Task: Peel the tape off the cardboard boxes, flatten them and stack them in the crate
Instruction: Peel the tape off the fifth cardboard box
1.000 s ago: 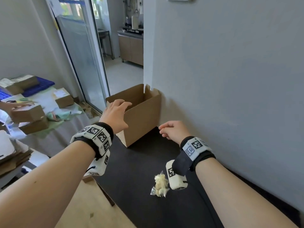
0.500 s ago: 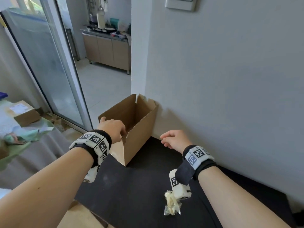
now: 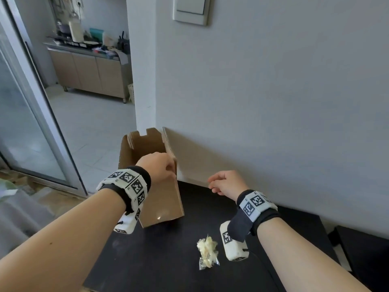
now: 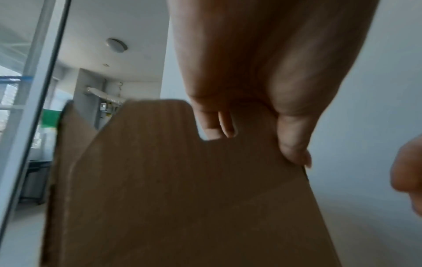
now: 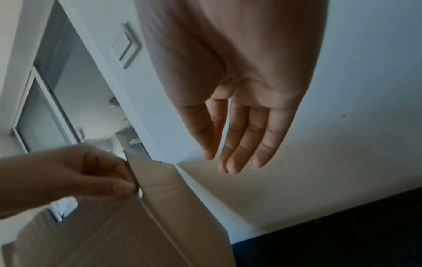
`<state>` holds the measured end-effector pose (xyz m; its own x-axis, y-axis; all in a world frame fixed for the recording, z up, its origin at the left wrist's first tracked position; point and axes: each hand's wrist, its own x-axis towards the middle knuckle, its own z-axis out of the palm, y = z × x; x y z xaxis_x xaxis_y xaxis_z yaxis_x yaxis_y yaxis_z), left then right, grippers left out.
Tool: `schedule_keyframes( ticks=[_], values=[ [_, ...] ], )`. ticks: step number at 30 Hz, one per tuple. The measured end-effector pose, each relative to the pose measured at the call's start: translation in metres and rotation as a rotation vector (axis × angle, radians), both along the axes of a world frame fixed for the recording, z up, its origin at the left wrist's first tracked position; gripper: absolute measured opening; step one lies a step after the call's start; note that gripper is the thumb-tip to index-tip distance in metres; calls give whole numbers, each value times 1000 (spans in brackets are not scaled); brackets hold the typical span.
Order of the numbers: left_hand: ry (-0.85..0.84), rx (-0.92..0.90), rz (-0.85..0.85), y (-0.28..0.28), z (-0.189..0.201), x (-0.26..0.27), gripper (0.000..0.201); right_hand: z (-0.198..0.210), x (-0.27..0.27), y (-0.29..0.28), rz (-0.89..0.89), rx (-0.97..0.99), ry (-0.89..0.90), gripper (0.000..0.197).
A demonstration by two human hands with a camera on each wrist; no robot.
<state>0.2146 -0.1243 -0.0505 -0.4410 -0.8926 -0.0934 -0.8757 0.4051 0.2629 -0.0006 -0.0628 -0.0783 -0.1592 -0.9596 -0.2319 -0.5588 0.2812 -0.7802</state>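
Observation:
An open brown cardboard box (image 3: 164,205) stands on the black table (image 3: 168,260) against the grey wall, its flaps up. My left hand (image 3: 160,167) pinches the near top edge of the box (image 4: 182,198), thumb outside and fingers inside, as the box (image 5: 128,225) shows in the right wrist view too. My right hand (image 3: 226,182) hovers to the right of the box with relaxed, nearly straight fingers (image 5: 237,144) and holds nothing. A crumpled wad of peeled tape (image 3: 207,252) lies on the table near my right wrist.
The grey wall (image 3: 273,102) runs close behind the table, with a light switch (image 3: 191,9) above. A glass sliding door (image 3: 25,123) and a tiled floor lie to the left; kitchen cabinets (image 3: 90,72) stand further back. A second black surface (image 3: 366,253) sits at the right.
My left hand went from reaching over the box to gripping its edge, and the box has narrowed and turned. The head view has swung right, away from the table with other boxes.

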Motion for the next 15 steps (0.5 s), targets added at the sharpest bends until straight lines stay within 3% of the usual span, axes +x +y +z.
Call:
schedule_keyframes(
  ticks=[6, 9, 15],
  values=[
    [383, -113, -9, 3, 35, -49, 17, 21, -40, 12, -122, -83, 13, 17],
    [573, -93, 5, 4, 49, -75, 15, 28, -67, 18, -222, -152, 30, 22],
    [795, 32, 80, -1, 53, -124, 15, 41, -121, 38, -475, -317, 113, 22]
  ],
)
